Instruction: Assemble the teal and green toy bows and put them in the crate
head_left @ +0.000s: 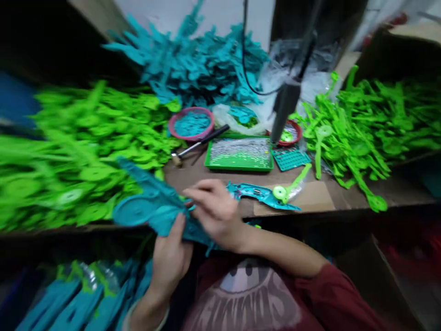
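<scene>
Blue shell (133,211) over the tabletop (193,177) front edge, grip of left hand (170,255) clamped on it; right hand (220,211) at its middle, closure unclear. We judge it part-done: blue-and-green units (77,301) below look complete; loose green levers (93,172) remain.

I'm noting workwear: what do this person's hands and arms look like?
Left hand and right hand are gloveless. A dark red sleeve stops above the bare right forearm. A pale edge, perhaps a cuff, shows near the left wrist.
</scene>
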`<state>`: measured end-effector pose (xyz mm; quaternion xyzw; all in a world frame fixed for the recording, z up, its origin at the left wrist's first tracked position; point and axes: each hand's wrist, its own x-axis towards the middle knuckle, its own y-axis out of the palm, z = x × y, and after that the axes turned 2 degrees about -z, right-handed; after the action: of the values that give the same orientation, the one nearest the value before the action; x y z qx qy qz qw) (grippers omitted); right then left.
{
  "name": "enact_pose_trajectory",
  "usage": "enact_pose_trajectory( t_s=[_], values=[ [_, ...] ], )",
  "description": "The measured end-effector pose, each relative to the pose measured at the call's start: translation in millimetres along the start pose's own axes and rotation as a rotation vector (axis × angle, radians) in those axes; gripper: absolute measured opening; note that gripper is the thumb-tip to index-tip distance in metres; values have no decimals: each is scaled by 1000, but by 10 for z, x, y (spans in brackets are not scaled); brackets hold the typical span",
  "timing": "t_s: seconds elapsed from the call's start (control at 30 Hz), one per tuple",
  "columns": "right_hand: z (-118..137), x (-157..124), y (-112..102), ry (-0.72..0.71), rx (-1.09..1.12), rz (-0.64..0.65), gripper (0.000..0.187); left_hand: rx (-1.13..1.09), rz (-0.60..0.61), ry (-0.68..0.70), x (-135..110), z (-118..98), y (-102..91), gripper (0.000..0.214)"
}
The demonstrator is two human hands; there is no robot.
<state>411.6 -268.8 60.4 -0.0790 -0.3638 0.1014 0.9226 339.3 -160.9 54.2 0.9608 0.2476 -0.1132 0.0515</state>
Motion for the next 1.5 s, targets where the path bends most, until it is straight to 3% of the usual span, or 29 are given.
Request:
enact_pose_trajectory(
  t_s=[0.1, 0.27, 0.33, 0.5, 1.0, 1.2, 1.3, 1.4, 1.43, 1.5],
  values=[
    [90, 78, -297, 36, 26, -110, 18, -84, 69, 36, 11, -122, 45, 36],
    [249, 147, -553, -178, -58, 38, 19, 2, 177, 158, -102, -204, 181, 49],
    [288, 120, -574, -217, -112, 52, 22, 6, 188, 180, -157, -203, 246, 47],
    [262, 174, -558, -278, -215, -129, 28, 46, 209, 168, -190, -182, 306, 45],
    [103, 225, -645, -376, -210, -83, 34, 70, 307, 122, -143, -182, 376, 52],
    [62, 296, -634, -313, -204, -127, 28, 92, 387, 137, -106, -174, 424, 53],
    [5, 314, -598, -219, -77, -114, 25, -84, 478, 23, -33, -184, 404, 47],
    [-12, 358, -652, -151, 62, -176, 29, -475, 630, -201, 111, -310, 332, 36],
    [2, 376, -705, -140, 78, -205, 31, -588, 622, -249, 171, -377, 309, 40],
    [62, 396, -846, -117, 33, -229, 29, -717, 491, -250, 291, -519, 286, 36]
  ],
)
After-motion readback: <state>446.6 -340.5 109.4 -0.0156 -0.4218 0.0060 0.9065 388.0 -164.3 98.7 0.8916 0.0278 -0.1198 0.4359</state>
